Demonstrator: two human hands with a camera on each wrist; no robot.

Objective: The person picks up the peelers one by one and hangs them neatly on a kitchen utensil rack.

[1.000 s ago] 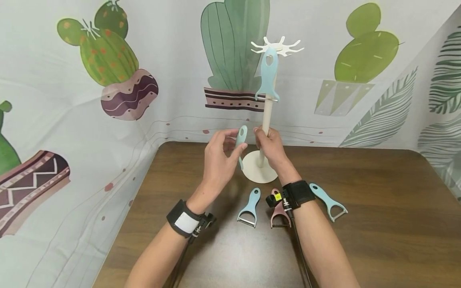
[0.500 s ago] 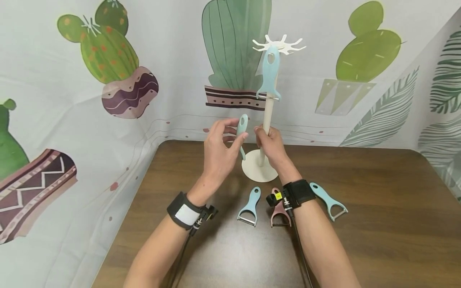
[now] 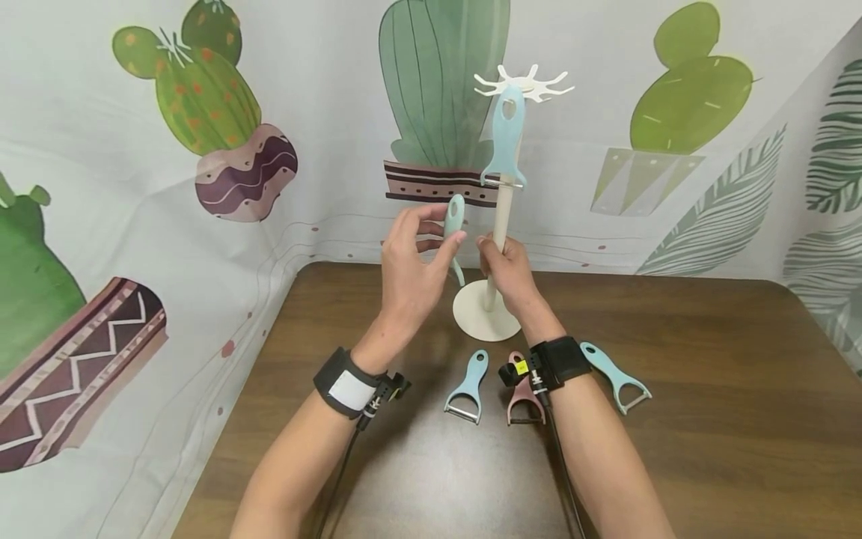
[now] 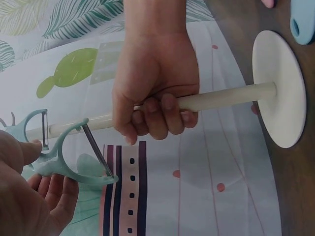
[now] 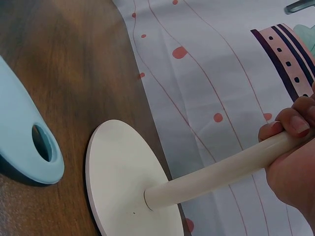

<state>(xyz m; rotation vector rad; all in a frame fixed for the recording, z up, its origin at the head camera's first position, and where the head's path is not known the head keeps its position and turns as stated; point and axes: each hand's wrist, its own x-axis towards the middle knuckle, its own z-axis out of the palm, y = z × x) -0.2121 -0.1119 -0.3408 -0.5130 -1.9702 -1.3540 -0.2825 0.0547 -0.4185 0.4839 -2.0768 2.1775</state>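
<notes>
My left hand [image 3: 414, 273] pinches a pale green Y-shaped peeler [image 3: 454, 215] between thumb and fingers, handle end up. In the left wrist view this peeler's blade [image 4: 97, 147] spans its two arms. My right hand [image 3: 513, 275] grips the pole of a cream stand [image 3: 502, 213], its fingers curled round it. From the stand's hooked top ring [image 3: 532, 86] hangs a light blue peeler [image 3: 506, 138], blade down. The held peeler is left of the pole and lower than the hanging one. The right wrist view shows the stand's round base [image 5: 128, 177] on the table.
On the wooden table [image 3: 714, 359] lie a blue peeler [image 3: 473, 378], a pink peeler [image 3: 525, 400] partly behind the right wrist's camera, and another blue peeler [image 3: 609, 370] beside the right forearm. A cactus-print cloth [image 3: 323, 112] hangs behind the table.
My left hand has risen with the green peeler, its handle moving up beside the pole. The right hand keeps its grip on the stand; the head view has shifted slightly.
</notes>
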